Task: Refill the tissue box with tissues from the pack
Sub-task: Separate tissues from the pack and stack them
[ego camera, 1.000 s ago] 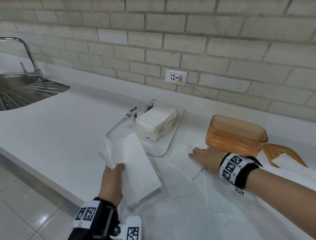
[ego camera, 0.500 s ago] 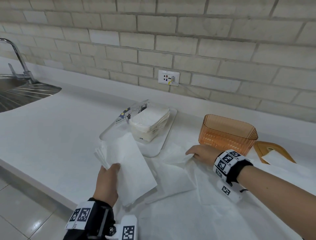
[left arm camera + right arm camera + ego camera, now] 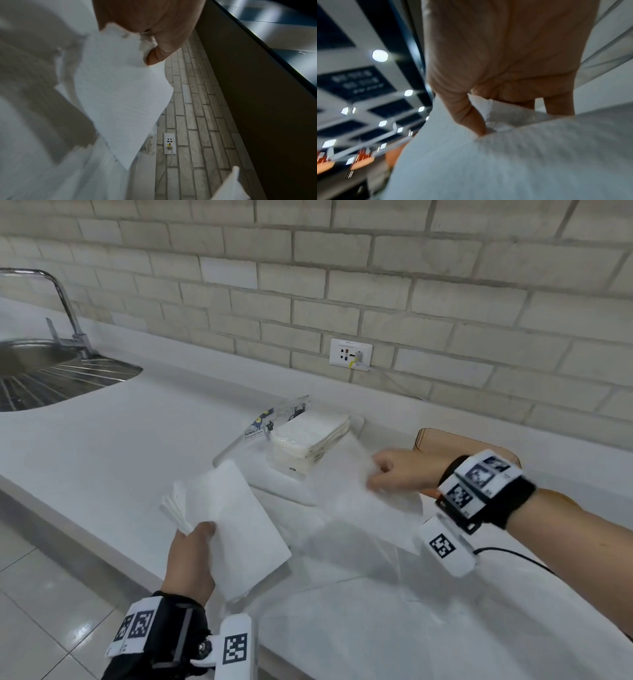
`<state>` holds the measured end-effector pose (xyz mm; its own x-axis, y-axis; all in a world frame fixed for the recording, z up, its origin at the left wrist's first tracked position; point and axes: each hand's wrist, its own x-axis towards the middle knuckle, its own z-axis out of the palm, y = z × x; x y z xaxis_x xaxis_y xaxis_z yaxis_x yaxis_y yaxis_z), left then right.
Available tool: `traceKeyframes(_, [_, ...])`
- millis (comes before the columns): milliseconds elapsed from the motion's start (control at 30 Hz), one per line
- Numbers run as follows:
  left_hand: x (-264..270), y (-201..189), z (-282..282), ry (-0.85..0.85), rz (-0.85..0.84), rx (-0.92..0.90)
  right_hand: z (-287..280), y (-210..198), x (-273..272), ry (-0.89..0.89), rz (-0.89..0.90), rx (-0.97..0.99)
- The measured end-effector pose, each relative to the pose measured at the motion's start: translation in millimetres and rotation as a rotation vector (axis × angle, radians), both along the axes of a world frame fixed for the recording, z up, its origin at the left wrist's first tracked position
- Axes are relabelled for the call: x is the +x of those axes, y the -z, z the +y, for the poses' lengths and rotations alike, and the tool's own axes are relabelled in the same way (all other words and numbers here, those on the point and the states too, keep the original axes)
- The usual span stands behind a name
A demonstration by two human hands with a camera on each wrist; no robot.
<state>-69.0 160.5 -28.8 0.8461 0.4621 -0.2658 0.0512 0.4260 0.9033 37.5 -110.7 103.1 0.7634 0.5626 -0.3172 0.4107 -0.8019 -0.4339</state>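
Head view, left hand: the left hand (image 3: 191, 563) grips a folded stack of tissues (image 3: 233, 525) by its near corner, thumb on top, held over the front edge of the counter (image 3: 102, 453).
Head view, right hand: the right hand (image 3: 399, 474) pinches a loose tissue (image 3: 373, 501) lifted off the counter; blurred.
Head view, containers: beyond the right fingers a tray (image 3: 274, 484) bears the opened pack (image 3: 308, 436), tissues stacked in it. Behind the right wrist stands the orange tissue box (image 3: 431, 440); its inside is hidden.
Left wrist view: the thumb (image 3: 159, 54) clamps the stack (image 3: 120, 94); a wall socket (image 3: 169, 143) lies beyond.
Right wrist view: the fingers (image 3: 471, 119) are curled, pinching the tissue (image 3: 505, 155).
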Motion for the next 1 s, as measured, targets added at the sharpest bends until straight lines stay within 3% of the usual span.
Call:
traceKeyframes(100, [-6.9, -0.1, 3.0, -0.015, 0.004, -0.007, 28.6, 36.1, -3.7, -0.173, 0.061, -0.210])
traceKeyframes(267, [-17.1, 3.5, 22.3, -0.067, 0.020, 0.005, 60.1, 90.0, 2.9, -0.307, -0.103, -0.527])
traceKeyframes(333, [-20.5, 4.1, 29.3, -0.085, 0.015, -0.008, 62.5, 99.0, 7.0, -0.322, -0.181, -0.569])
traceKeyframes(500, [-26.8, 10.7, 36.4, -0.125, 0.040, -0.018, 60.2, 107.0, 11.2, -0.222, -0.172, -0.431])
traceKeyframes(667, [-27.2, 16.2, 35.8, -0.123, 0.069, -0.018, 60.3, 109.4, 11.7, -0.208, -0.132, -0.464])
traceKeyframes(767, [-27.1, 17.1, 36.3, -0.122, 0.087, -0.013, 56.8, 112.5, 12.4, -0.119, -0.090, -0.321])
traceKeyframes(933, [-31.3, 19.6, 36.0, -0.091, 0.064, -0.036, 48.1, 75.2, 17.3, -0.068, -0.071, -0.144])
traceKeyframes(1000, [-33.4, 21.6, 36.5, -0.093, 0.066, -0.055, 45.4, 47.0, 19.0, -0.047, -0.025, 0.059])
